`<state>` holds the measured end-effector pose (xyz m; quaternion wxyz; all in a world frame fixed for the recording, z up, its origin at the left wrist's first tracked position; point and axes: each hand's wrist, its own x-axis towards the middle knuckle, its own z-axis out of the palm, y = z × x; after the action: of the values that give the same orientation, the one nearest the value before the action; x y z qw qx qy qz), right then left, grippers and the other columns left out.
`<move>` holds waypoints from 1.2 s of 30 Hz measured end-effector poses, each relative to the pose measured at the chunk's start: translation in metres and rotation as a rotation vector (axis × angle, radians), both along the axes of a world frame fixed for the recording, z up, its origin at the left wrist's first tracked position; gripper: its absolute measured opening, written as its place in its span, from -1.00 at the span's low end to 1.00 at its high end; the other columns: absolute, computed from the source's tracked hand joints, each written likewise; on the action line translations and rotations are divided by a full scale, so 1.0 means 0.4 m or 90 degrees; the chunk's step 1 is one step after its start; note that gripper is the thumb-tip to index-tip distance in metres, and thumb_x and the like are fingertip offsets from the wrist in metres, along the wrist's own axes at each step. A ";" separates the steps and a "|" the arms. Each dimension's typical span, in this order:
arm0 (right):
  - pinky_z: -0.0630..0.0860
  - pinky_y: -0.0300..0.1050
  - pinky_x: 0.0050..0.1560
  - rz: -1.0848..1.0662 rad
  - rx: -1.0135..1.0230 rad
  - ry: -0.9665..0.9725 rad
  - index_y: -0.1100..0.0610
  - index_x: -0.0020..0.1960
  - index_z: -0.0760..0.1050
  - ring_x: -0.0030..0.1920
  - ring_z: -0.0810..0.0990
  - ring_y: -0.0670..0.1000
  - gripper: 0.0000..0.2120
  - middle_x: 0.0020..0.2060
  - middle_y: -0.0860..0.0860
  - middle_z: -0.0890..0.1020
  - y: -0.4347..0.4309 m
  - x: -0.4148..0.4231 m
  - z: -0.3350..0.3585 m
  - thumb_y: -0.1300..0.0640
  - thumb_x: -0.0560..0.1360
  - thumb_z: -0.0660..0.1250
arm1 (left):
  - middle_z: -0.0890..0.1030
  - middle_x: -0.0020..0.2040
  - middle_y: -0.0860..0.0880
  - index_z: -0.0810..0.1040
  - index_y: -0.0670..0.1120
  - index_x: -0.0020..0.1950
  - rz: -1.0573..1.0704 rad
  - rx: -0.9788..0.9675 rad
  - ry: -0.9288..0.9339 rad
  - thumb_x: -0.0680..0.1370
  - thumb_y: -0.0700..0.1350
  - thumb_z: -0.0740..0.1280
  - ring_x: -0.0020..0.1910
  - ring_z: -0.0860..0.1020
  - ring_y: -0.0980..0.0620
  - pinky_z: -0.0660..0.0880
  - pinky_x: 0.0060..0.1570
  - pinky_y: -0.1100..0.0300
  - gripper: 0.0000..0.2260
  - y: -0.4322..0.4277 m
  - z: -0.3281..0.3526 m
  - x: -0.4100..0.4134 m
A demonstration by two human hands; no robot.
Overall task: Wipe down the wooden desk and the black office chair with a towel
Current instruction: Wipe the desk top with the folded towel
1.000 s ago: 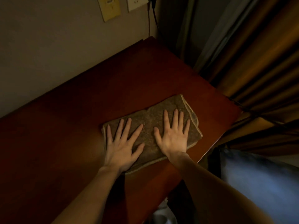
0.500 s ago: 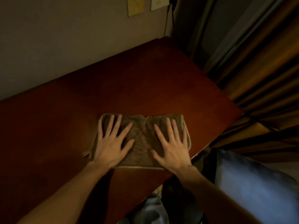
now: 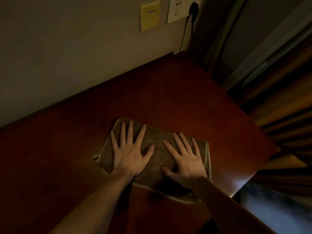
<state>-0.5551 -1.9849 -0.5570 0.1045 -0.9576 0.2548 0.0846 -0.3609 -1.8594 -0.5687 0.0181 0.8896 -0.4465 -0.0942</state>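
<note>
I see both hands, left (image 3: 130, 156) and right (image 3: 186, 161), flat with fingers spread on the folded brown terry towel (image 3: 157, 154), mid reddish wooden worktop (image 3: 177, 98); bare wood toward wall, right edge near.

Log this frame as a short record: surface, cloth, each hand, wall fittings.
surface: wooden desk, reddish-brown, against the wall
cloth: folded towel, lying flat on the desk
left hand: fingers spread, pressing flat on the towel's left half
right hand: fingers spread, pressing flat on the towel's right half
wall fittings: yellow plate; white socket with a black plug in it
</note>
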 end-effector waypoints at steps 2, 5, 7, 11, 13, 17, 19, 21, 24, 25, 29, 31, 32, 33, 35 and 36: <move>-0.17 0.31 0.59 -0.018 -0.004 -0.010 -0.22 0.64 -0.27 0.64 -0.30 0.06 -0.13 0.66 -0.02 -0.17 -0.034 0.038 -0.002 -0.53 0.51 0.02 | -0.20 0.68 -0.11 -0.24 0.23 0.65 -0.025 0.002 -0.005 0.55 0.47 -0.18 0.64 -0.25 -0.17 -0.19 0.53 -0.36 -0.28 -0.055 0.001 0.052; -0.17 0.30 0.60 -0.056 -0.013 -0.051 -0.22 0.65 -0.21 0.65 -0.23 0.07 -0.16 0.67 -0.01 -0.10 -0.098 0.082 -0.012 -0.53 0.53 -0.01 | -0.19 0.68 -0.10 -0.28 0.24 0.64 -0.065 0.005 -0.019 0.55 0.47 -0.20 0.65 -0.23 -0.17 -0.18 0.53 -0.36 -0.29 -0.153 -0.001 0.120; -0.17 0.29 0.60 -0.075 -0.017 -0.067 -0.22 0.66 -0.19 0.66 -0.19 0.07 -0.18 0.67 -0.01 -0.08 -0.137 0.115 -0.019 -0.53 0.53 -0.03 | -0.17 0.68 -0.10 -0.26 0.25 0.64 -0.087 -0.006 -0.026 0.54 0.47 -0.19 0.65 -0.21 -0.16 -0.18 0.54 -0.35 -0.29 -0.216 -0.004 0.163; -0.18 0.30 0.60 -0.109 -0.029 -0.072 -0.23 0.65 -0.22 0.66 -0.21 0.07 -0.19 0.67 -0.02 -0.11 -0.210 0.177 -0.022 -0.54 0.53 -0.07 | -0.15 0.69 -0.07 -0.21 0.28 0.64 -0.114 -0.019 -0.033 0.54 0.47 -0.18 0.65 -0.21 -0.13 -0.22 0.55 -0.31 -0.30 -0.325 -0.011 0.246; -0.17 0.30 0.60 -0.117 -0.028 -0.072 -0.23 0.65 -0.22 0.65 -0.23 0.07 -0.19 0.67 -0.02 -0.13 -0.246 0.203 -0.020 -0.54 0.54 -0.07 | -0.15 0.69 -0.05 -0.20 0.29 0.64 -0.125 -0.028 -0.027 0.54 0.48 -0.20 0.65 -0.22 -0.11 -0.23 0.56 -0.28 -0.30 -0.365 -0.006 0.276; -0.17 0.36 0.58 -0.123 -0.021 -0.050 -0.19 0.65 -0.26 0.64 -0.28 0.11 -0.18 0.66 0.03 -0.20 -0.270 0.236 -0.003 -0.52 0.56 -0.08 | -0.15 0.69 -0.06 -0.17 0.28 0.65 -0.151 -0.019 -0.004 0.53 0.49 -0.20 0.65 -0.23 -0.10 -0.26 0.55 -0.29 -0.29 -0.399 0.013 0.308; -0.14 0.39 0.57 -0.072 -0.027 -0.070 -0.10 0.67 -0.23 0.65 -0.26 0.16 -0.17 0.66 0.10 -0.20 -0.264 0.227 0.014 -0.45 0.59 0.00 | -0.12 0.69 -0.11 -0.09 0.22 0.67 -0.145 -0.031 -0.011 0.55 0.46 -0.16 0.65 -0.21 -0.13 -0.27 0.53 -0.33 -0.28 -0.385 0.021 0.300; -0.07 0.44 0.56 0.073 -0.033 -0.095 -0.03 0.69 -0.12 0.65 -0.19 0.19 -0.19 0.66 0.13 -0.14 -0.265 0.209 0.018 -0.35 0.61 0.11 | -0.03 0.68 -0.15 0.08 0.13 0.67 -0.092 -0.087 -0.015 0.59 0.38 -0.06 0.66 -0.13 -0.14 -0.26 0.54 -0.32 -0.31 -0.363 0.023 0.270; -0.04 0.47 0.54 0.152 -0.040 -0.075 -0.11 0.68 -0.10 0.66 -0.17 0.16 -0.24 0.67 0.05 -0.11 -0.280 0.196 0.007 -0.35 0.62 0.08 | -0.08 0.69 -0.13 0.02 0.13 0.68 0.033 -0.079 0.013 0.60 0.34 -0.12 0.66 -0.17 -0.13 -0.27 0.54 -0.30 -0.33 -0.358 0.009 0.217; -0.04 0.47 0.54 0.132 -0.032 -0.066 -0.13 0.68 -0.11 0.66 -0.17 0.15 -0.25 0.67 0.02 -0.11 -0.287 0.199 0.001 -0.37 0.61 0.07 | -0.12 0.69 -0.13 -0.06 0.14 0.68 0.053 -0.055 0.006 0.59 0.36 -0.16 0.65 -0.20 -0.15 -0.27 0.53 -0.33 -0.32 -0.372 0.001 0.209; -0.04 0.45 0.55 0.076 -0.009 -0.061 -0.16 0.67 -0.09 0.66 -0.16 0.12 -0.24 0.67 -0.01 -0.09 -0.315 0.219 -0.002 -0.37 0.60 0.10 | -0.13 0.68 -0.14 -0.14 0.16 0.68 0.023 -0.031 -0.027 0.58 0.38 -0.20 0.65 -0.19 -0.18 -0.19 0.52 -0.39 -0.31 -0.450 -0.016 0.240; -0.04 0.45 0.55 0.036 -0.005 -0.059 -0.17 0.67 -0.11 0.66 -0.20 0.10 -0.24 0.67 -0.03 -0.10 -0.332 0.235 -0.001 -0.39 0.59 0.08 | -0.13 0.68 -0.14 -0.15 0.17 0.67 -0.008 -0.038 -0.030 0.58 0.39 -0.21 0.65 -0.19 -0.18 -0.16 0.52 -0.40 -0.32 -0.490 -0.019 0.265; -0.05 0.44 0.55 0.015 -0.005 -0.054 -0.18 0.67 -0.14 0.65 -0.23 0.08 -0.24 0.67 -0.04 -0.12 -0.340 0.241 -0.001 -0.40 0.59 0.06 | -0.13 0.68 -0.14 -0.15 0.17 0.67 -0.019 -0.038 -0.030 0.58 0.39 -0.21 0.65 -0.19 -0.17 -0.15 0.51 -0.40 -0.32 -0.512 -0.018 0.275; -0.08 0.43 0.55 -0.004 -0.007 -0.051 -0.19 0.67 -0.15 0.65 -0.25 0.07 -0.24 0.67 -0.04 -0.14 -0.350 0.249 -0.003 -0.41 0.59 0.03 | -0.13 0.68 -0.13 -0.16 0.18 0.67 -0.029 -0.036 -0.031 0.57 0.39 -0.22 0.65 -0.20 -0.17 -0.16 0.52 -0.40 -0.31 -0.539 -0.015 0.284; -0.12 0.41 0.56 -0.041 -0.011 -0.054 -0.20 0.66 -0.16 0.65 -0.26 0.06 -0.25 0.67 -0.05 -0.13 -0.377 0.268 -0.007 -0.42 0.59 0.00 | -0.15 0.68 -0.13 -0.19 0.20 0.66 -0.056 -0.027 -0.031 0.55 0.39 -0.25 0.65 -0.21 -0.16 -0.17 0.52 -0.40 -0.30 -0.597 -0.010 0.302; -0.13 0.40 0.57 -0.054 -0.014 -0.056 -0.21 0.66 -0.16 0.65 -0.26 0.06 -0.25 0.67 -0.05 -0.13 -0.398 0.276 -0.009 -0.43 0.59 0.00 | -0.15 0.68 -0.12 -0.20 0.20 0.66 -0.067 -0.026 -0.031 0.54 0.39 -0.25 0.65 -0.21 -0.16 -0.18 0.52 -0.39 -0.30 -0.630 -0.010 0.311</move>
<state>-0.4449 -2.1440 -0.5605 0.1089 -0.9497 0.2915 0.0349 -0.2366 -2.1114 -0.5726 0.0202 0.8665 -0.4946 -0.0641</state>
